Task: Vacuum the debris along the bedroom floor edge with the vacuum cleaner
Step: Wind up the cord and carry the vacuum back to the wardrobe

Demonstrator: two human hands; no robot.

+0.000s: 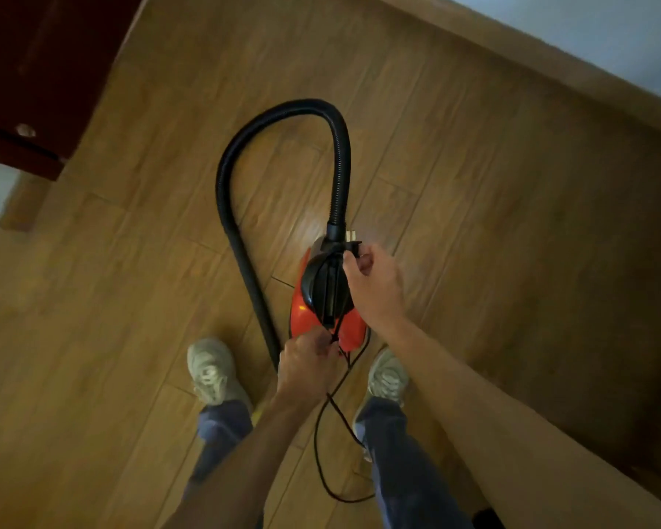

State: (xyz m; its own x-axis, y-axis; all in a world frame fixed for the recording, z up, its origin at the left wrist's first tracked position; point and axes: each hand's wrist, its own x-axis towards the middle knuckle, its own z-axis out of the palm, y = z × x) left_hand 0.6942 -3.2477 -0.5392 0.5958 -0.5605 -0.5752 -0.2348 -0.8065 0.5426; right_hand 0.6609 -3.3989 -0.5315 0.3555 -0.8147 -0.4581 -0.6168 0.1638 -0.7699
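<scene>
A small red vacuum cleaner with a black handle stands on the wood-look floor between my feet. Its black hose loops away from the front of the body and comes back down past my left shoe. My right hand holds the black plug of the power cord at the front end of the handle. My left hand pinches the thin black cord at the rear of the body. The cord trails in a loop on the floor between my legs. No debris is visible.
A dark red-brown cabinet with a round knob fills the upper left. The skirting and pale wall run along the upper right edge. My two light shoes stand either side of the vacuum.
</scene>
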